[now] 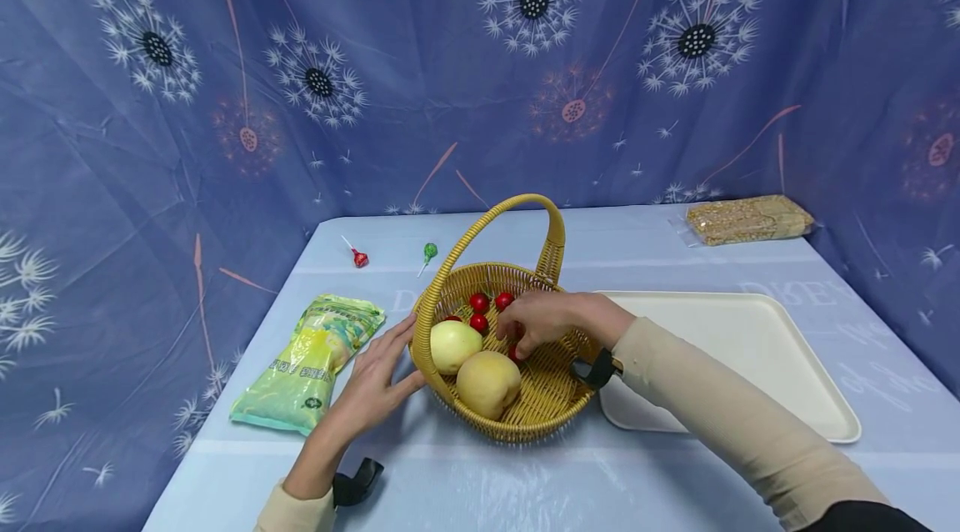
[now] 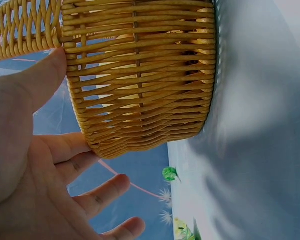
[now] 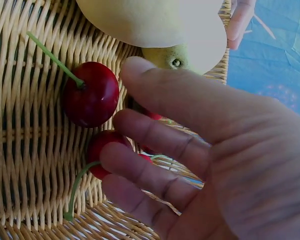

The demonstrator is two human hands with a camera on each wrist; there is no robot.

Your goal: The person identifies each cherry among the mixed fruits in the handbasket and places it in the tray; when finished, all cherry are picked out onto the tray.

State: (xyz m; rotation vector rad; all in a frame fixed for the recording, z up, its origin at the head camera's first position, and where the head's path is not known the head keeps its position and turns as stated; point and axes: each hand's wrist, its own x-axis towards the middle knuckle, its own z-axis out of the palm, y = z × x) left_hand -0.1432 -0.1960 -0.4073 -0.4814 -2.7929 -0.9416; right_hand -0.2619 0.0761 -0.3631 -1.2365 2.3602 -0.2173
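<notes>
A yellow wicker basket [image 1: 525, 425] with a hoop handle [image 1: 517, 215] stands mid-table. Inside lie two pale yellow round fruits [image 1: 452, 346] [image 1: 488, 383] and several red cherries [image 1: 478, 301]. My left hand [image 1: 401, 348] lies flat against the basket's outer left wall [image 2: 140, 75], its thumb [image 2: 45, 75] at the rim and fingers straight. My right hand [image 1: 517, 340] reaches down into the basket. Its loosely spread fingers [image 3: 140, 170] touch one cherry [image 3: 101, 147] on the woven floor [image 3: 30, 165], and another cherry [image 3: 90, 100] lies just beside it. More red shows between the fingers, mostly hidden.
A green snack bag [image 1: 307, 361] lies left of the basket. A white tray [image 1: 750, 348] sits to its right. A red lollipop [image 1: 360, 258] and a green lollipop [image 1: 429, 252] lie behind, with a clear packet of brown sticks [image 1: 750, 219] at the far right. Blue patterned cloth walls the table.
</notes>
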